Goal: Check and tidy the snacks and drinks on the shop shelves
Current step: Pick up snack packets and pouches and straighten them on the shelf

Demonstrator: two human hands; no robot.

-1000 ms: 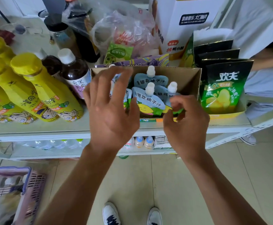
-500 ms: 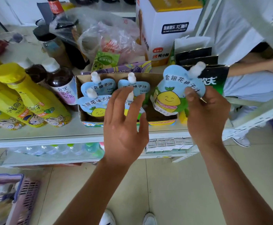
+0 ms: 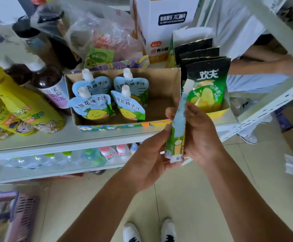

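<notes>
Shop shelf [image 3: 69, 137]: left hand [image 3: 149, 154], right hand [image 3: 201, 135] both clasp pouch [image 3: 178, 130] edge-on; I'd face its label forward, reseat in box [image 3: 159, 77].

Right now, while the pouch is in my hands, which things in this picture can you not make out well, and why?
Head view only.
- Held pouch: edge-on in the grip of the left hand and right hand; its front print is unreadable.
- Lower-shelf bottles: small, blurred labels.
- Basket: cut off by the left edge; contents blurred.
- Rear chip bags: hidden behind the front bag.
</notes>
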